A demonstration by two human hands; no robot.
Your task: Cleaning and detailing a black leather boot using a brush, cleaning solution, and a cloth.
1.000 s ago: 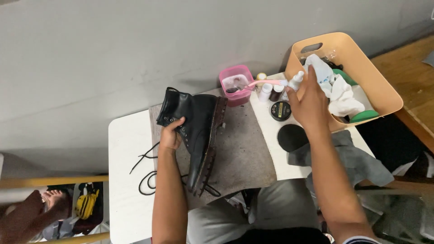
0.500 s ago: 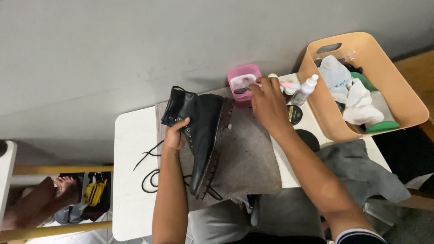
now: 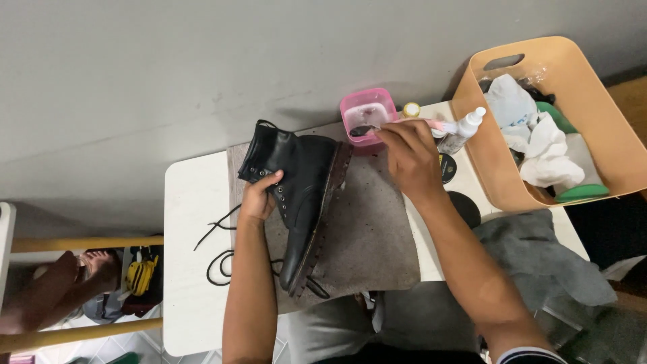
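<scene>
A black lace-up boot point(image 3: 303, 195) lies on its side on a grey mat point(image 3: 367, 236), its sole turned to the right. My left hand point(image 3: 258, 197) grips the boot at the eyelets near its shaft. My right hand point(image 3: 410, 156) holds a pink-handled toothbrush point(image 3: 404, 125) whose dark bristle head rests over the rim of a pink tub point(image 3: 368, 114) behind the boot. A loose black lace point(image 3: 219, 259) curls on the white table point(image 3: 192, 202) left of the mat.
A tan bin point(image 3: 512, 195) at the right holds white cloths and a green item. A white spray bottle point(image 3: 462, 131), a round black tin point(image 3: 446, 164) and a black lid point(image 3: 465, 207) stand between bin and mat. A grey cloth point(image 3: 539, 256) lies near my lap.
My right hand came left from the tan bin to the pink tub and now holds the toothbrush over it. The left hand stayed on the boot.
</scene>
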